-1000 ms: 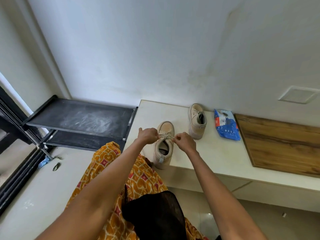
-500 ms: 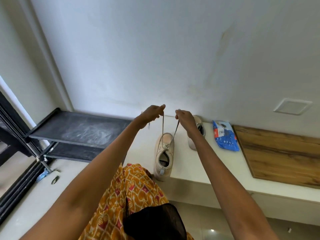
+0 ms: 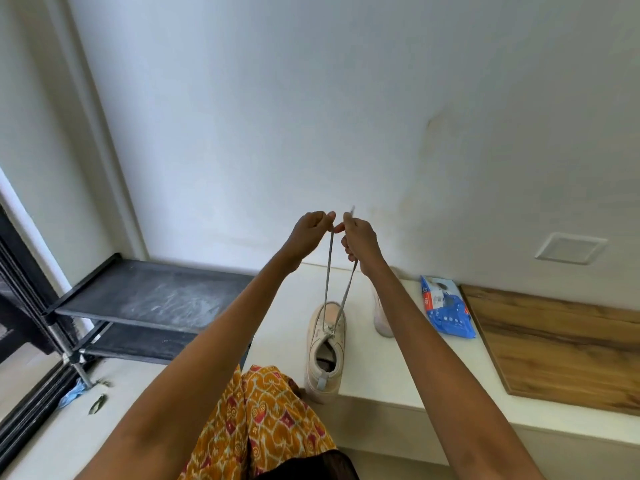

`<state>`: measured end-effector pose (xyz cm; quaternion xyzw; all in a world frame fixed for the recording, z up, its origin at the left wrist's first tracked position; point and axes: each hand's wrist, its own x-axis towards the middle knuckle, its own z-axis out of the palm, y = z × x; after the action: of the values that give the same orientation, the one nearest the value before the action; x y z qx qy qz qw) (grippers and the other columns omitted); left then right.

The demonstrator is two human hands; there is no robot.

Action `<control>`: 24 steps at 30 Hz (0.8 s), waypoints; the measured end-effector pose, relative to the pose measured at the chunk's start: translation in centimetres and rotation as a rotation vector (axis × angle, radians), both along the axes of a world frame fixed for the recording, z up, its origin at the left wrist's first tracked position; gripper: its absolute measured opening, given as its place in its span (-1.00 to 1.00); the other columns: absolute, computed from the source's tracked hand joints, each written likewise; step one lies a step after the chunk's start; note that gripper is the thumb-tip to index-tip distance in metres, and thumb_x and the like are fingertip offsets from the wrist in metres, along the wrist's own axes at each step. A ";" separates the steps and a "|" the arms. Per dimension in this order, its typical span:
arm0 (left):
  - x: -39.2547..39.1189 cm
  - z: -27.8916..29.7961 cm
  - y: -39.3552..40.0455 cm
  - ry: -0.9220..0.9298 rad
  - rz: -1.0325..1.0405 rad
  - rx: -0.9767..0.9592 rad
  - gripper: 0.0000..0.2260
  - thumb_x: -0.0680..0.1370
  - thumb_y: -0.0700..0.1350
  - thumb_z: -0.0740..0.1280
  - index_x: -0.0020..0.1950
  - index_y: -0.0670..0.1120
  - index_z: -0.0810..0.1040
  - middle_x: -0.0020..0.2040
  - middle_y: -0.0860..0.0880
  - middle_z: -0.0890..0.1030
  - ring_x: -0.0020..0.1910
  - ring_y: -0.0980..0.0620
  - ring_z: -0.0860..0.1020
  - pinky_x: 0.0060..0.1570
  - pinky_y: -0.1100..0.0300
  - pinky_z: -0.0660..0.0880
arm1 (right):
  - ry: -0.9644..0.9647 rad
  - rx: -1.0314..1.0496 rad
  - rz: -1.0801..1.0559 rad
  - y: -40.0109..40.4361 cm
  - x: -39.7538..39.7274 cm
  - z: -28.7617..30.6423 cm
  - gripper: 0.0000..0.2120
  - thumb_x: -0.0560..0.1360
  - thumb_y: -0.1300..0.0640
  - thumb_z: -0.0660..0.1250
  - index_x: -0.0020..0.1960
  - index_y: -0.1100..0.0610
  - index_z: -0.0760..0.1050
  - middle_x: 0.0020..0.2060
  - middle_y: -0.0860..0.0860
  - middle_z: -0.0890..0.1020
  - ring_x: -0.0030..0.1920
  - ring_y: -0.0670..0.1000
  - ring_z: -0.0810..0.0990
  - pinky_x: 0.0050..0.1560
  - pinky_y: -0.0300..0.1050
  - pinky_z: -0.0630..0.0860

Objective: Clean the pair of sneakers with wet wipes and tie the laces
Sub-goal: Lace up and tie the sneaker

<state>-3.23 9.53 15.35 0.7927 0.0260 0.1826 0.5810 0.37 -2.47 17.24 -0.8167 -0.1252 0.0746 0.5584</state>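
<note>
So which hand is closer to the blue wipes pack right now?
Right. The right hand is raised up and left of the wipes pack, pinching a lace; the left hand is just beyond it, farther left.

Left hand (image 3: 309, 230) and right hand (image 3: 360, 237) pinch taut laces (image 3: 327, 275) above a beige sneaker (image 3: 325, 348).

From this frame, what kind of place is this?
Probably a home entryway or shoe corner: a black shoe rack against the wall, a low white ledge holding a pair of sneakers, and a wet wipes pack.
</note>
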 end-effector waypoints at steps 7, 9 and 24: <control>1.0 0.3 -0.2 -0.066 0.046 0.044 -0.72 0.56 0.05 0.29 -0.26 -0.10 0.44 -0.17 0.01 0.48 -0.13 0.07 0.49 -0.11 0.21 0.40 | -0.030 -0.294 0.463 -1.2 -0.5 1.6 -0.88 0.54 0.21 0.12 -0.12 0.16 0.42 -0.38 0.00 0.40 -0.40 -0.05 0.29 -0.42 -0.24 0.21; 0.9 0.6 0.0 0.004 -0.041 -0.055 -0.66 0.60 0.09 0.21 -0.28 -0.10 0.38 -0.24 -0.07 0.47 -0.26 0.02 0.45 -0.19 0.18 0.39 | -0.038 -0.277 0.493 -1.9 -0.5 1.9 -0.83 0.56 0.07 0.20 -0.14 0.12 0.47 -0.40 -0.04 0.41 -0.43 -0.09 0.30 -0.44 -0.27 0.21; -0.4 -1.5 1.5 0.383 -0.315 -0.487 -0.70 0.57 -0.43 0.13 0.27 -0.24 0.41 0.02 -0.20 0.56 -0.35 -0.03 0.63 -0.25 0.13 0.61 | -0.645 -0.503 0.301 -3.6 1.4 -1.0 -0.96 0.46 0.15 0.35 -0.09 0.06 0.52 -0.30 -0.06 0.65 -0.26 0.01 0.59 -0.18 -0.07 0.51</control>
<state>-3.66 11.07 13.84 0.6449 0.0548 -0.0732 0.7588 1.80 -6.02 16.20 -0.8813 -0.3890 -0.0756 0.2574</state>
